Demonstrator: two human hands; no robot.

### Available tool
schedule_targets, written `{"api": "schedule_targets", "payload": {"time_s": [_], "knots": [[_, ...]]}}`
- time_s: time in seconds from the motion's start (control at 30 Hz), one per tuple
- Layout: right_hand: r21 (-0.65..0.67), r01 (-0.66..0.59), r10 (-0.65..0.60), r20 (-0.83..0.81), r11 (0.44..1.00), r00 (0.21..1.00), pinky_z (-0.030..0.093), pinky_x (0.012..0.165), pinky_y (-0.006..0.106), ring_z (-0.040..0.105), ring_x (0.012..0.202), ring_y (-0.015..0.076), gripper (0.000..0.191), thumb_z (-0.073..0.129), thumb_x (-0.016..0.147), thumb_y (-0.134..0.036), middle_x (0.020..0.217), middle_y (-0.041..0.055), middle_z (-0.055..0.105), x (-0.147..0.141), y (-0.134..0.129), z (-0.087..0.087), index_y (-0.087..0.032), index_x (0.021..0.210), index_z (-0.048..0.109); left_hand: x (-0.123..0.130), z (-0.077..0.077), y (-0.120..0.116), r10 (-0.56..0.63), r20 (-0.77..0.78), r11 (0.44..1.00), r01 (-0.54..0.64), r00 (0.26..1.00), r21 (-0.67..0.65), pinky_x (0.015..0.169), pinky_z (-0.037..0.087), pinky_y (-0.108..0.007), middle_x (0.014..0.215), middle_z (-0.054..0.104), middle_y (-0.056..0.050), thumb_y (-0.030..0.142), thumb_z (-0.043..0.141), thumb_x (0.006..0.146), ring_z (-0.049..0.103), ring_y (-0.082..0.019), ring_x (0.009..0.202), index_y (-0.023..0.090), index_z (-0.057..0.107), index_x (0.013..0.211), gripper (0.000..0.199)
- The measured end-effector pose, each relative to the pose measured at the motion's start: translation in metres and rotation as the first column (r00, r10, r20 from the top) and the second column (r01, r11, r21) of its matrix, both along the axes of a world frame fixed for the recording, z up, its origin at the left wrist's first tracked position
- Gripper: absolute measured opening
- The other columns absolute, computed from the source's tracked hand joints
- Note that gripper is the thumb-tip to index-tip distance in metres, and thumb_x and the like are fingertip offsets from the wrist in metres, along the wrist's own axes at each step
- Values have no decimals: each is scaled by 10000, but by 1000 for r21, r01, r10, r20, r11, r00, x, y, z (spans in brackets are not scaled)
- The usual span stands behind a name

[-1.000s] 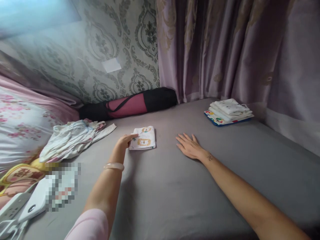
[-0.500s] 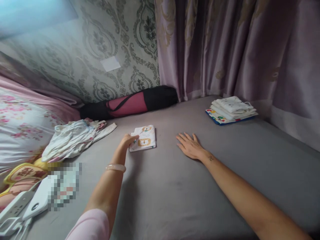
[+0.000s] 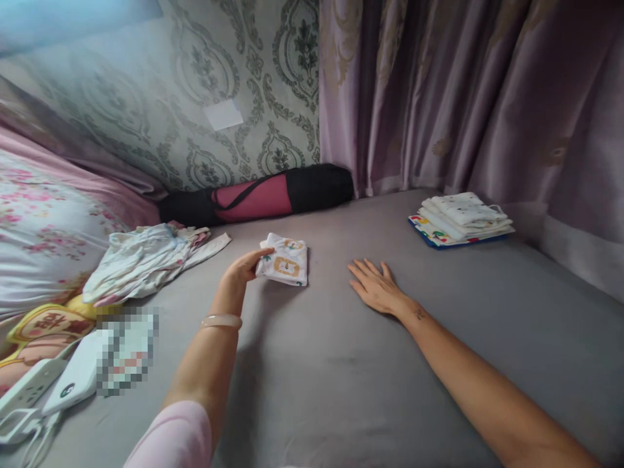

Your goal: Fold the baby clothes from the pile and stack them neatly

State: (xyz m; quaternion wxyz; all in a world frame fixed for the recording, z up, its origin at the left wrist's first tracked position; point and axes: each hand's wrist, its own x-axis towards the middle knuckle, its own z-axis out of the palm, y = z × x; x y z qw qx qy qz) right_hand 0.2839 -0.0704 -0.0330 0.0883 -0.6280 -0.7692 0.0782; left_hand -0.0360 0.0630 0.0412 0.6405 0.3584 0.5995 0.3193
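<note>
My left hand grips the left edge of a folded white cloth with a tan lion print, thumb on top and fingers hidden beneath. The cloth is tilted, its near side seeming lifted off the grey sheet. To the right, my right hand lies palm down on the sheet with its fingers spread, holding nothing. Farther off at the right sits a stack of folded white cloths on a colourful blue-edged piece.
Crumpled cloths lie at the left beside a floral pillow. Nearer are a yellow printed item, a power strip and a white device with cables. A black and red long bag lies along the wall.
My left hand has raised and tilted the folded cloth, which lay flat before. My right hand stays spread on the sheet. The view has shifted slightly.
</note>
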Motion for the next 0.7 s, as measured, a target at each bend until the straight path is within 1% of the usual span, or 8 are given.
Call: {"api": "schedule_targets", "payload": {"time_s": [0.1, 0.17, 0.23, 0.3, 0.37, 0.4, 0.53, 0.7], "knots": [[-14, 7, -7, 1, 1000, 1000, 127, 1144, 619, 206, 1456, 297, 604, 188, 980, -483, 1574, 84, 287, 0, 0, 0, -224, 1507, 332, 3, 26, 0, -11, -187, 971, 56, 982, 233, 631, 578, -321, 788, 730, -86, 216, 726, 668, 694, -223, 681, 129, 662, 904, 260], [-17, 4, -4, 6, 1000, 1000, 122, 1144, 621, 204, 1456, 299, 604, 189, 980, -489, 1575, 83, 283, 0, 0, 0, -227, 1502, 344, 8, 48, -2, 2, -425, 913, 172, 905, 370, 634, 561, -324, 768, 717, -71, 265, 698, 690, 694, -242, 707, 136, 669, 907, 254], [-11, 1, -1, 12, 1000, 1000, 116, 1145, 618, 209, 1455, 299, 601, 185, 983, -492, 1573, 84, 287, -1, 0, -1, -228, 1495, 358, 17, 66, -5, 76, -694, 845, 323, 716, 426, 679, 547, -337, 779, 709, -76, 289, 669, 711, 697, -275, 783, 140, 681, 890, 233], [-2, -1, 1, 21, 1000, 1000, 116, 1147, 611, 216, 1453, 296, 599, 178, 988, -488, 1571, 89, 292, -1, -1, -1, -222, 1489, 370, 32, 75, -10, 158, -880, 806, 456, 448, 377, 756, 530, -361, 849, 714, -104, 306, 664, 717, 685, -320, 902, 147, 692, 886, 234], [2, -1, 1, 29, 1000, 1000, 121, 1146, 608, 220, 1451, 297, 598, 176, 992, -481, 1570, 95, 293, -1, -1, -1, -209, 1486, 375, 53, 71, -15, 151, -956, 797, 542, 252, 268, 817, 507, -370, 957, 716, -141, 324, 653, 733, 661, -349, 1005, 156, 701, 933, 265], [1, -2, 1, 32, 1000, 999, 124, 1145, 608, 220, 1451, 299, 598, 178, 993, -478, 1570, 96, 292, -1, -1, 0, -204, 1487, 374, 65, 64, -18, 123, -970, 794, 565, 208, 222, 824, 500, -361, 999, 713, -158, 323, 643, 742, 655, -351, 1029, 158, 703, 958, 279], [-12, 6, -6, 37, 1000, 999, 130, 1145, 604, 216, 1451, 296, 593, 185, 994, -481, 1571, 81, 292, -2, -2, 2, -210, 1489, 368, 106, 25, -24, -7, -973, 755, 639, 229, 145, 769, 489, -314, 1009, 717, -191, 298, 594, 774, 673, -327, 996, 147, 712, 979, 281], [-9, 11, -10, 39, 1000, 999, 130, 1147, 595, 231, 1448, 288, 580, 193, 996, -481, 1567, 75, 304, -3, -3, 4, -225, 1482, 380, 122, 2, -25, -146, -897, 740, 648, 418, 181, 728, 495, -299, 764, 730, -127, 489, 521, 864, 707, -272, 824, 154, 708, 953, 394]]}}
